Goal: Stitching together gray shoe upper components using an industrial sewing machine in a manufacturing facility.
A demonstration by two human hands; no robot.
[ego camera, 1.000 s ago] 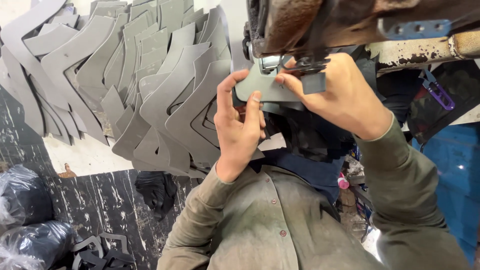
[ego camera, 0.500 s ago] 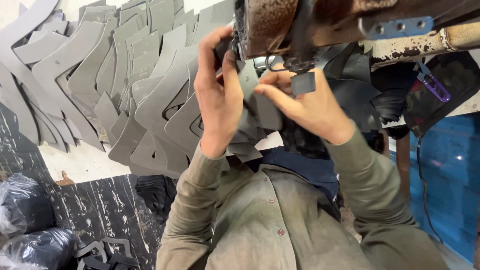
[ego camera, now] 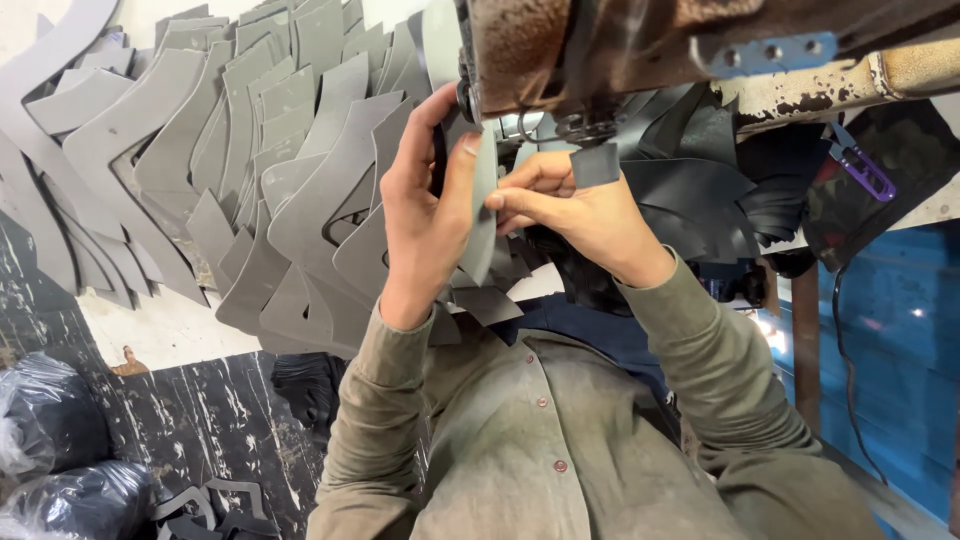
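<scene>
Grey cut piece (ego camera: 484, 215) pinched between left hand (ego camera: 425, 205) and right hand (ego camera: 580, 215).

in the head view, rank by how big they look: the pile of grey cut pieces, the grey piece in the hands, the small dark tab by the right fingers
1. pile of grey cut pieces, by far the largest.
2. grey piece held by both hands.
3. small dark tab, the smallest.

Evenly lit, soft and fairly bright, without hard shadows. Small glints on the blue wall (ego camera: 900, 330) at right. Dim and murky in the lower left corner. Slight blur throughout; edges stretched.
</scene>
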